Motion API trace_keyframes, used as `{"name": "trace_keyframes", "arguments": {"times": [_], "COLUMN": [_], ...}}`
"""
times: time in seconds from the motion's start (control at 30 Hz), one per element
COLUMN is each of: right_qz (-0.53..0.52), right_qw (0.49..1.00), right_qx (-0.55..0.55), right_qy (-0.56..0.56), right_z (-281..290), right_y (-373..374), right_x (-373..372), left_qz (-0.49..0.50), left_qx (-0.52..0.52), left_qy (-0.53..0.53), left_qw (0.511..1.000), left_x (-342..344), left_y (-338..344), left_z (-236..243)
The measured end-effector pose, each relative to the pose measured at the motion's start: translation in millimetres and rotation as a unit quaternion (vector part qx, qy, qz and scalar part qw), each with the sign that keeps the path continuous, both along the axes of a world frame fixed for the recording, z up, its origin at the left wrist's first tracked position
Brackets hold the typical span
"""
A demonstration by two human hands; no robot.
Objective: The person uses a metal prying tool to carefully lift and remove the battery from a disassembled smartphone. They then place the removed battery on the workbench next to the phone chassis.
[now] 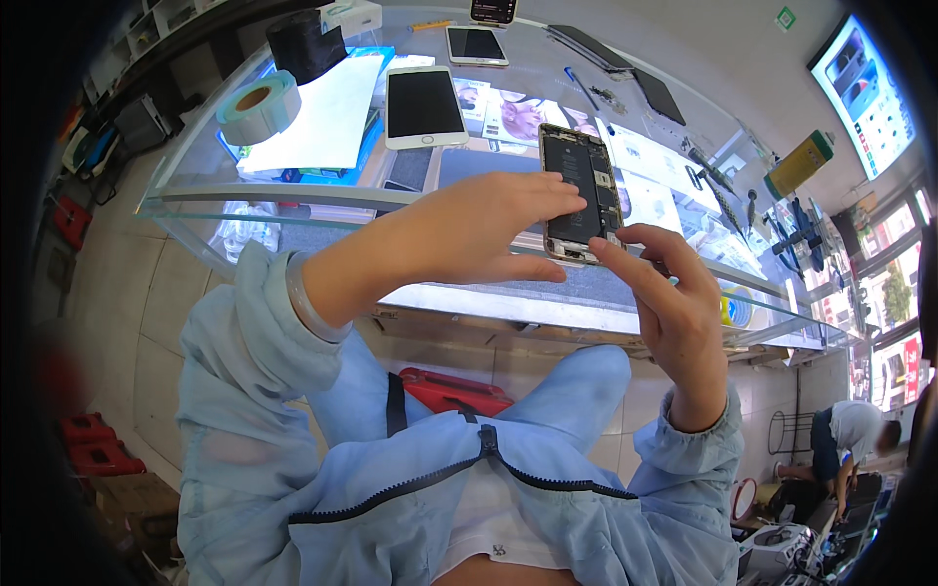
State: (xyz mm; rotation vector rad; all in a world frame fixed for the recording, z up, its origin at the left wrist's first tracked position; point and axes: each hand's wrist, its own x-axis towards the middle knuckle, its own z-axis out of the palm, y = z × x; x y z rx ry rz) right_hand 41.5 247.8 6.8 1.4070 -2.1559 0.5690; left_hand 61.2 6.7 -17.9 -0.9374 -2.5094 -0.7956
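An opened smartphone (578, 190) lies near the front edge of the glass counter, its black battery and inner parts exposed. My left hand (498, 220) reaches over its left side, fingers stretched out together and thumb apart, fingertips at the battery. At the phone's lower right corner, my right hand (674, 288) has thumb and forefinger drawn close together, the other fingers curled. Whatever may be between those fingertips is too small to make out. Left of the opened phone lies a white-framed phone (424, 107) with a dark screen.
On the glass counter (381, 198) stand a tape roll (259, 107) and a black cylinder (303, 47). Another white phone (477, 46) lies farther back. Tools, including pliers (799, 232), and a yellow-green bottle (799, 164) are at right. A person (848, 439) bends over at far right.
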Motion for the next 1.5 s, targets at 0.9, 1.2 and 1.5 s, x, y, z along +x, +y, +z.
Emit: {"name": "trace_keyframes", "arguments": {"times": [0.9, 1.2, 1.5], "right_qz": [0.004, 0.011, 0.007], "right_qw": [1.000, 1.000, 1.000], "right_qx": [-0.018, -0.023, -0.027], "right_qy": [-0.007, 0.001, 0.003], "right_z": [-7.3, -7.4, -5.8], "right_y": [-6.6, -7.1, -6.1], "right_x": [-5.4, -6.0, -5.0], "left_qz": [0.000, 0.001, 0.012], "left_qx": [0.083, 0.073, 0.066], "left_qy": [0.052, -0.026, -0.050], "left_qw": [0.995, 0.997, 0.996], "left_x": [2.4, 15.4, 16.8], "left_y": [-3.6, -4.5, -0.5], "left_z": [13.0, 27.5, 30.5]}}
